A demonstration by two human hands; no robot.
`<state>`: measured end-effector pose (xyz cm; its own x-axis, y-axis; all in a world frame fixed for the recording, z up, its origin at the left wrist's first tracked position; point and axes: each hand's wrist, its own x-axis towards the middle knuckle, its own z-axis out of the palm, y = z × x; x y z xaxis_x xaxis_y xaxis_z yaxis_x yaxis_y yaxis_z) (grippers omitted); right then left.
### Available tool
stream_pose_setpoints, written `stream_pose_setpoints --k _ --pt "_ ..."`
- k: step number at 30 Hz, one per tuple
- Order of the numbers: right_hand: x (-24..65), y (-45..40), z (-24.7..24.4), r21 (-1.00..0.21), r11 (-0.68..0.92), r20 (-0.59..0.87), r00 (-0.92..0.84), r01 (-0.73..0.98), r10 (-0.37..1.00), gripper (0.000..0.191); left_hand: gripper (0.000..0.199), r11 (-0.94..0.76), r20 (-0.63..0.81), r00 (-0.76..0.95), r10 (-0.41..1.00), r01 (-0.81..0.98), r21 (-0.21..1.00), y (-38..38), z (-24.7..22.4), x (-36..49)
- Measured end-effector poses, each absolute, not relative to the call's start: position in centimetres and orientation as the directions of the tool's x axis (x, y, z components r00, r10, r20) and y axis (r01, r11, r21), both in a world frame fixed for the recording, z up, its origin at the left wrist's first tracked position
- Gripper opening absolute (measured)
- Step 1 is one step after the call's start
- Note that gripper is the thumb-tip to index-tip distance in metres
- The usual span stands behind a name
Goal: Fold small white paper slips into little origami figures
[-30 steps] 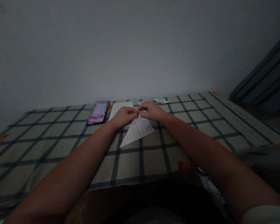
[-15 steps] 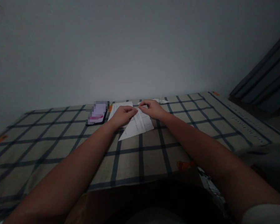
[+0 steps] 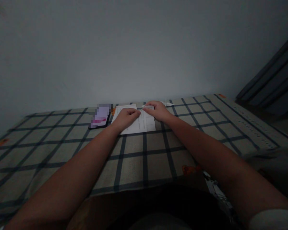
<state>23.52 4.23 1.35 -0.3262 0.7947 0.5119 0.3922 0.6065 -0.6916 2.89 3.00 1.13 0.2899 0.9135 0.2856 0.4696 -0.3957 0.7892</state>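
A folded sheet of white paper point(image 3: 144, 124) with faint printed lines is between my two hands at the middle of the table. My left hand point(image 3: 127, 118) pinches its upper edge between thumb and fingers. Close beside it, my right hand point(image 3: 156, 110) is closed on the same edge, the fingertips of both hands almost meeting. The paper's near edge points toward me and reaches the dark line of the cloth. Its far side is partly hidden by my fingers.
A phone point(image 3: 101, 116), its screen blurred out, lies left of my left hand. Another white paper point(image 3: 120, 108) lies behind that hand, and a small folded white piece point(image 3: 168, 104) behind the right. A checked cloth point(image 3: 132, 166) covers the table, against a grey wall point(image 3: 144, 51).
The paper's near part has swung from a slanted, pointed position to lie straighter and further from me. Both hands keep their pinch and have barely shifted.
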Motion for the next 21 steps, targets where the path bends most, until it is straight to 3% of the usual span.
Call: stream_pose_setpoints --k 3,7,11,16,21 --pt "23.63 4.34 1.23 -0.613 0.662 0.568 -0.342 0.432 0.749 0.026 0.032 -0.442 0.319 0.314 0.894 0.508 0.739 3.0 1.19 2.87" --pt "23.8 4.21 1.35 -0.326 0.81 0.658 -0.498 0.488 0.565 0.025 0.032 -0.524 0.375 0.367 0.851 0.556 0.645 2.79 1.19 2.97" --pt "23.81 3.89 1.83 -0.183 0.815 0.613 -0.584 0.55 0.532 0.017 0.031 -0.568 0.408 0.395 0.823 0.583 0.582 2.49 1.26 3.06" --pt "23.63 3.78 2.05 -0.175 0.772 0.618 -0.542 0.612 0.57 0.011 0.03 -0.575 0.424 0.39 0.817 0.601 0.555 2.59 1.24 3.04" --pt "23.65 4.32 1.53 -0.305 0.772 0.696 -0.422 0.558 0.58 0.01 0.028 -0.555 0.426 0.359 0.831 0.598 0.578 2.79 1.24 2.99"
